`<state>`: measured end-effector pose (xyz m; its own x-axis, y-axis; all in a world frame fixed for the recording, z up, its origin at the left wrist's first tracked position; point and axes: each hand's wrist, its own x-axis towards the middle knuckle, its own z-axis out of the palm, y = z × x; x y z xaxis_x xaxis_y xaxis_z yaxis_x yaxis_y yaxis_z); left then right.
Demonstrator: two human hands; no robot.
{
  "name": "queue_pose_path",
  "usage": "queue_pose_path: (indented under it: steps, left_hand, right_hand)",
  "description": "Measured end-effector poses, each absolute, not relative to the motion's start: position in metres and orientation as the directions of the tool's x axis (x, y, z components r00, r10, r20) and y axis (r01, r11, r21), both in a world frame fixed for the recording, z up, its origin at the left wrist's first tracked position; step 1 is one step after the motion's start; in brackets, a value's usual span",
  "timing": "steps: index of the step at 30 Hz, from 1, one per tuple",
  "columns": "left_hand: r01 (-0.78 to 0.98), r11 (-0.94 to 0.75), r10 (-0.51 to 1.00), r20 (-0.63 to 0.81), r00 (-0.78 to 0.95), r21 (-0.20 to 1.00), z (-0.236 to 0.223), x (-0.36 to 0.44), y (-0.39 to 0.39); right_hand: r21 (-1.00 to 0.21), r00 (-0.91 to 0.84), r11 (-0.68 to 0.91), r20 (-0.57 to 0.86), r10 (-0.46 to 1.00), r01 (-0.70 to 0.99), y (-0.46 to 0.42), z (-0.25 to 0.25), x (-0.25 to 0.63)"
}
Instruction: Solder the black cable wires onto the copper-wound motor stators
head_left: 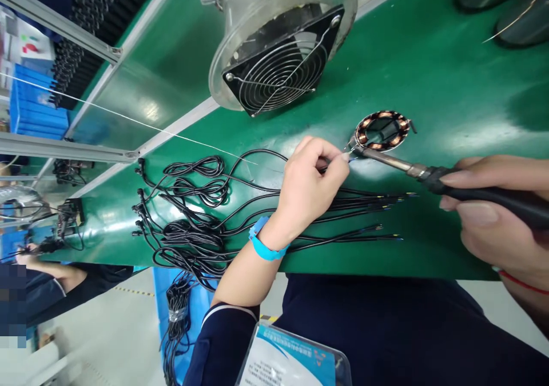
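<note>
My left hand (311, 180), with a blue wristband (268, 247), pinches the end of a black cable; a bit of blue wire (352, 159) shows at the fingertips. My right hand (493, 203) is closed around the black handle of a soldering iron (392, 161). Its metal tip meets the near left edge of a motor stator (384, 115), a ring of copper coils lying on the green bench. The exact joint at the tip is too small to make out. Beside and under my left forearm lie several coiled black power cables (189, 234), their stripped ends pointing right.
A fan with a wire guard (281, 83) in a metal hood stands behind my hands. A thin pale wire (171, 133) hangs from the upper left. Dark cylinders (521, 26) stand at upper right. A blue bin (160, 294) with bundled cables sits below the bench; a co-worker's arm (55, 269) is far left.
</note>
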<state>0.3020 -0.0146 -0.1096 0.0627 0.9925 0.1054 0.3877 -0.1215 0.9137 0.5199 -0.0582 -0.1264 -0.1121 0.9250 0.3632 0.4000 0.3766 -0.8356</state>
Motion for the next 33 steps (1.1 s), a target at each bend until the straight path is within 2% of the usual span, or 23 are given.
queue_pose_path:
  steps: [6, 19, 23, 33]
  left_hand:
    - [0.36, -0.086, 0.996, 0.077, 0.038, 0.929, -0.109, 0.303, -0.015]
    - [0.4, -0.019, 0.999, 0.005, 0.036, 0.916, -0.11, 0.304, -0.015]
    - [0.4, -0.023, 0.999, 0.009, 0.036, 0.916, -0.11, 0.304, -0.015]
    - [0.398, -0.064, 0.998, 0.051, 0.043, 0.915, -0.109, 0.304, -0.014]
  right_hand:
    - [-0.865, -0.137, 0.306, 0.274, 0.952, 0.397, -0.057, -0.124, 0.524]
    - [-0.866, -0.119, 0.258, 0.229, 0.966, 0.429, -0.058, -0.118, 0.517]
    - [-0.856, -0.109, 0.306, 0.288, 0.952, 0.416, -0.058, -0.116, 0.515]
    - [-0.841, -0.098, 0.332, 0.322, 0.942, 0.427, -0.055, -0.116, 0.514]
